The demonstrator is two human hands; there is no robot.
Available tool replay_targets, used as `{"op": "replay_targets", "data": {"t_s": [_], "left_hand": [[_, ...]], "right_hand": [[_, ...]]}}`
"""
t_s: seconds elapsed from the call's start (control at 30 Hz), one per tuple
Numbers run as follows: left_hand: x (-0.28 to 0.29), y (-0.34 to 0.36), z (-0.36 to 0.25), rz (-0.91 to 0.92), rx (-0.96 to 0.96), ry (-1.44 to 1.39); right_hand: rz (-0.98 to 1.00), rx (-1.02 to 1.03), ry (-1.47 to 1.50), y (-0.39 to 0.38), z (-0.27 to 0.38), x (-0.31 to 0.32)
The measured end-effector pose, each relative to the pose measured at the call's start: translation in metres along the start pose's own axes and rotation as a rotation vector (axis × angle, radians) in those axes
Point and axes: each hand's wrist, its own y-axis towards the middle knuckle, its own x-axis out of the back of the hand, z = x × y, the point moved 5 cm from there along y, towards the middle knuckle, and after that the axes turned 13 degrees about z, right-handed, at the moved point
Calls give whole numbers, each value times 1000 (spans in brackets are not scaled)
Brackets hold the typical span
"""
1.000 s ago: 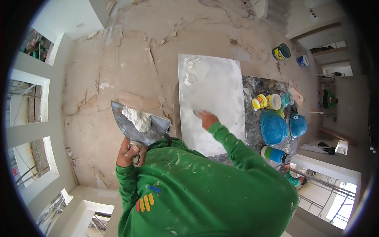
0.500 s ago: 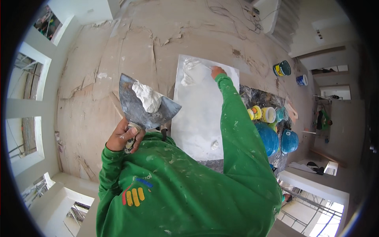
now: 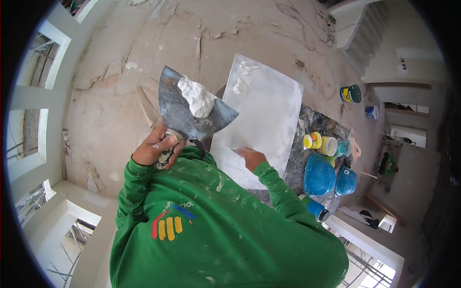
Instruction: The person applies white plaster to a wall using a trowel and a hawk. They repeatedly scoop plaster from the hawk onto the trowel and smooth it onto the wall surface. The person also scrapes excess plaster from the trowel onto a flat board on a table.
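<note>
My left hand (image 3: 152, 148) grips the handle of a wide putty knife (image 3: 178, 115), its grey blade turned up and fanning out away from me. A thick lump of white putty (image 3: 197, 97) rests on that blade. My right hand (image 3: 250, 158) is closed low over the near part of a pale flat board (image 3: 269, 117). A thin scraper (image 3: 234, 150) shows only as a sliver at its fingertips; the rest is hidden by the hand. Smeared white putty (image 3: 244, 79) lies on the board's far left corner.
Right of the board, a dark stained sheet (image 3: 297, 168) carries small yellow tubs (image 3: 312, 140), blue helmets (image 3: 319, 174) and a blue bottle (image 3: 313, 206). Two buckets (image 3: 350, 93) stand farther right. Torn brown paper covers the floor (image 3: 139, 48); cables (image 3: 302, 19) lie at the back.
My right hand has come from the board's far edge down to its near part. The view has shifted, and the putty knife with its lump stays in my left hand.
</note>
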Motion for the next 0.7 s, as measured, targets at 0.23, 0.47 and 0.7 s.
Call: {"op": "replay_targets", "data": {"t_s": [0.23, 0.47, 0.7], "left_hand": [[-23, 26, 26, 210, 269, -247], [-53, 56, 23, 499, 403, -323], [-26, 25, -16, 374, 358, 175]], "right_hand": [[-545, 272, 475, -75, 59, 175], [-719, 707, 76, -108, 142, 208], [-525, 63, -157, -55, 12, 151]]}}
